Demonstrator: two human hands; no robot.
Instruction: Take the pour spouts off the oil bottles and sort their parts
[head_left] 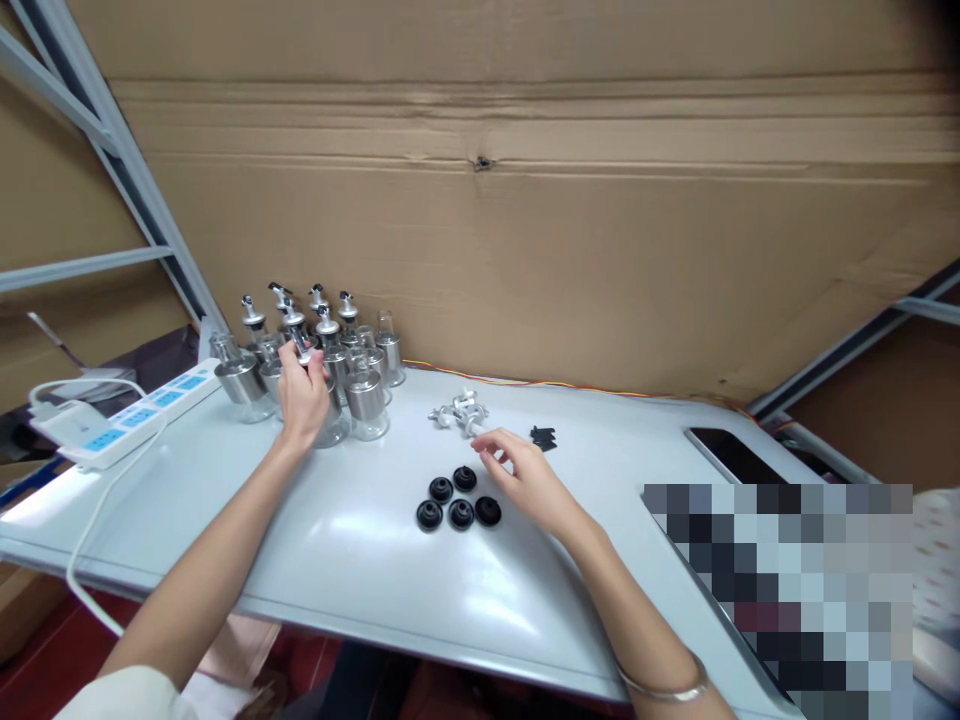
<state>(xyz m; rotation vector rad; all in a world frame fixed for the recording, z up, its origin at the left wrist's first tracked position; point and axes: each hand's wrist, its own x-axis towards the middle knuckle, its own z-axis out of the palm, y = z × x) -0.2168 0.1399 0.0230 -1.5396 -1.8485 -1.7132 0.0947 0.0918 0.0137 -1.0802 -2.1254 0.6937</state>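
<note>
My left hand (302, 393) is closed around the metal pourer top of a small glass bottle (330, 420), at the front of a cluster of similar steel-banded bottles (352, 365) at the back left of the white table (360, 560). My right hand (525, 475) hovers palm down with fingers apart, holding nothing, just right of several black rubber stoppers (457, 500). Loose metal pourer spouts (459, 412) lie just beyond its fingertips, and small black parts (543, 437) lie to the right of them.
A white power strip (135, 415) with its cable lies along the table's left edge. A dark phone (731, 455) rests at the right. Cardboard sheeting (525, 200) forms the back wall, with grey metal frame bars on both sides. A blurred patch covers the lower right.
</note>
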